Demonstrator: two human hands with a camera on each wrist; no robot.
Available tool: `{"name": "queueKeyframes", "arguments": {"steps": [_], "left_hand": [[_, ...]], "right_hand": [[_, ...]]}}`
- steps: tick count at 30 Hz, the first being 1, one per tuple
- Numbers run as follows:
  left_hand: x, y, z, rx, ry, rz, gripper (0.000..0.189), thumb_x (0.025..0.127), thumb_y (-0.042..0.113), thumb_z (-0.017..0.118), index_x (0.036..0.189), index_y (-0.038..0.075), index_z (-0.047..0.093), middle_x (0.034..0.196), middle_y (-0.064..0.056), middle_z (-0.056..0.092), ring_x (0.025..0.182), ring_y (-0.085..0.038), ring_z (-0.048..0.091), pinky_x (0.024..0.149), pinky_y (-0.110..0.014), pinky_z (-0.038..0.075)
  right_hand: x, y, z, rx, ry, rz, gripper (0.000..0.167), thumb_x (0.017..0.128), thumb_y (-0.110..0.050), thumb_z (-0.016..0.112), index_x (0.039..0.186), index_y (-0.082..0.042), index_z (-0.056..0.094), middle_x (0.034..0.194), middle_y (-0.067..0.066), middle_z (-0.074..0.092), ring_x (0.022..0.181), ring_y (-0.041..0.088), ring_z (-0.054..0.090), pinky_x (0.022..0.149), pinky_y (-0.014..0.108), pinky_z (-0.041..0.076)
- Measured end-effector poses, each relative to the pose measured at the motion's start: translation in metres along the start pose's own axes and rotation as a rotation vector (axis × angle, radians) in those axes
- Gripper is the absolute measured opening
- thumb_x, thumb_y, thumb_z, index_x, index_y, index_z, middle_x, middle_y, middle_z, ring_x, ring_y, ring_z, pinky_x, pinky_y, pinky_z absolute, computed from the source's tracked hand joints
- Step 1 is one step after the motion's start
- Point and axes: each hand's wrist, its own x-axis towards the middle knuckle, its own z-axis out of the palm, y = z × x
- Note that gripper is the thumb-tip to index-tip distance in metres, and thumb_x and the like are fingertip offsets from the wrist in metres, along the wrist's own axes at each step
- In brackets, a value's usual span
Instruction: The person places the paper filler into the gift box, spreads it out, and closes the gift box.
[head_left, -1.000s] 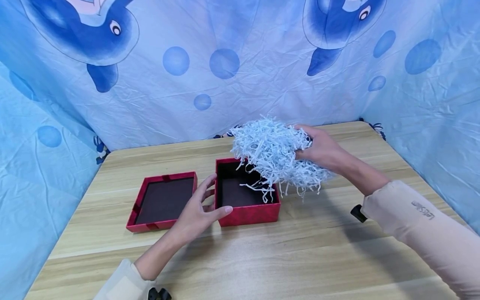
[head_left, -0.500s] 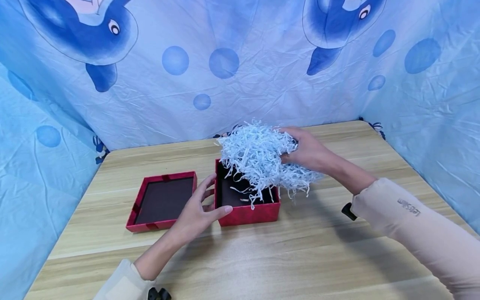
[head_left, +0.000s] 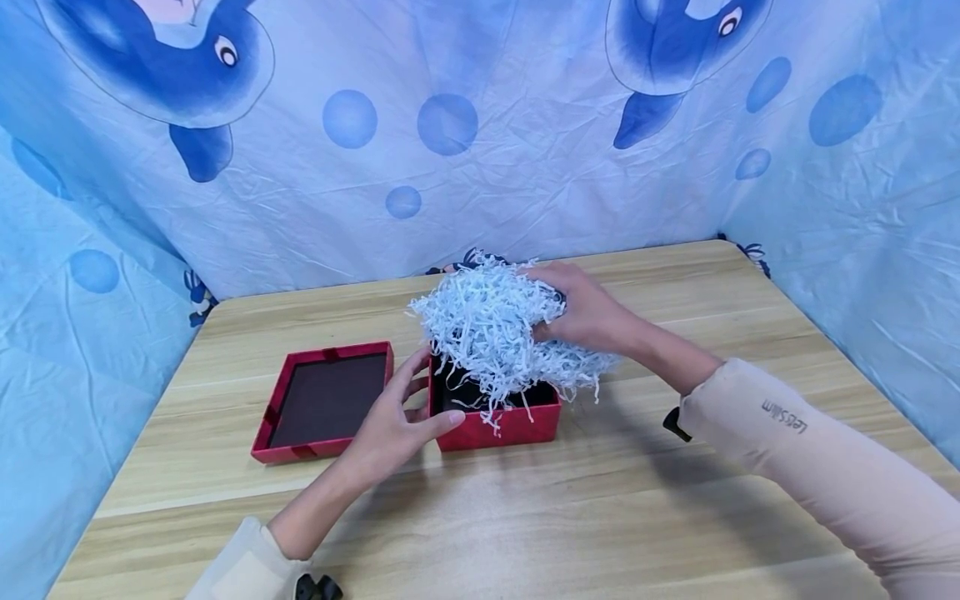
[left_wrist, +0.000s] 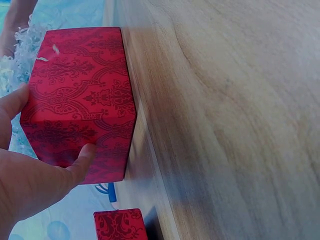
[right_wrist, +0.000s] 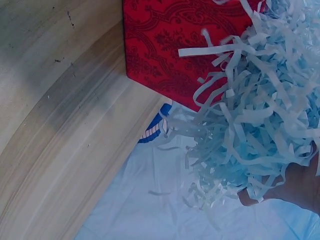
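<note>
My right hand [head_left: 581, 312] grips a big loose clump of pale blue shredded paper [head_left: 487, 321], its fingers sunk into the strands. The clump hangs over the red patterned box [head_left: 498, 429], hiding much of its dark inside, and some strands droop past the front rim. At the box's left front corner is my left hand [head_left: 393, 425], fingers spread along the side. In the left wrist view, a fingertip [left_wrist: 89, 149] rests against the box wall [left_wrist: 82, 75]. Seen from the right wrist, the paper [right_wrist: 260, 100] overlaps the box's upper part.
Left of the box lies its red lid [head_left: 326, 400], dark inside facing up. Both stand on a wood-grain table [head_left: 600, 517]. A blue cloth [head_left: 525, 183] with dolphin prints hangs behind and at both sides.
My right hand has carried the shredded paper leftward and slightly lower, so it now covers more of the box opening. The left hand, box and lid have stayed in place.
</note>
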Motion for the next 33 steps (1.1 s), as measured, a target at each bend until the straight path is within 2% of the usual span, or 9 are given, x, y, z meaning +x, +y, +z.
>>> {"name": "queueKeyframes", "arguments": {"steps": [4, 8, 14, 21, 33], "left_hand": [[0.000, 0.000, 0.000, 0.005, -0.001, -0.010, 0.088, 0.083, 0.030, 0.077, 0.152, 0.028, 0.023, 0.152, 0.000, 0.030, 0.135, -0.032, 0.037, 0.103, -0.051, 0.042], [0.000, 0.000, 0.000, 0.008, -0.007, -0.027, 0.090, 0.083, 0.032, 0.076, 0.153, 0.026, 0.020, 0.153, -0.002, 0.028, 0.136, -0.032, 0.037, 0.104, -0.050, 0.040], [0.000, 0.000, 0.000, 0.003, -0.010, -0.049, 0.091, 0.083, 0.033, 0.076, 0.153, 0.024, 0.019, 0.153, -0.003, 0.028, 0.136, -0.032, 0.036, 0.104, -0.049, 0.040], [-0.001, 0.001, 0.001, 0.005, -0.007, -0.069, 0.094, 0.082, 0.034, 0.077, 0.153, 0.022, 0.017, 0.154, -0.003, 0.026, 0.137, -0.032, 0.034, 0.104, -0.046, 0.041], [-0.001, 0.001, 0.001, 0.009, 0.001, -0.037, 0.092, 0.081, 0.035, 0.078, 0.152, 0.028, 0.020, 0.152, 0.002, 0.029, 0.135, -0.030, 0.037, 0.103, -0.047, 0.042]], "right_hand": [[0.000, -0.002, 0.006, -0.021, 0.000, -0.004, 0.084, 0.071, -0.006, 0.082, 0.145, -0.017, 0.044, 0.143, 0.010, 0.043, 0.134, 0.031, 0.033, 0.106, 0.061, 0.030], [-0.001, -0.005, 0.011, -0.063, -0.002, -0.025, 0.083, 0.071, -0.009, 0.084, 0.144, -0.015, 0.045, 0.135, 0.011, 0.049, 0.130, 0.032, 0.037, 0.108, 0.062, 0.023], [0.000, -0.009, 0.019, -0.094, -0.006, -0.057, 0.082, 0.070, -0.011, 0.084, 0.143, -0.015, 0.047, 0.136, 0.011, 0.049, 0.130, 0.032, 0.038, 0.109, 0.060, 0.017], [0.002, -0.013, 0.029, -0.101, -0.016, -0.054, 0.083, 0.071, -0.012, 0.084, 0.144, -0.018, 0.045, 0.147, 0.012, 0.041, 0.140, 0.034, 0.026, 0.112, 0.060, 0.008], [0.002, -0.017, 0.040, -0.123, -0.042, -0.028, 0.082, 0.074, -0.015, 0.083, 0.146, -0.021, 0.043, 0.154, 0.013, 0.030, 0.145, 0.034, 0.013, 0.114, 0.061, 0.003]]}}
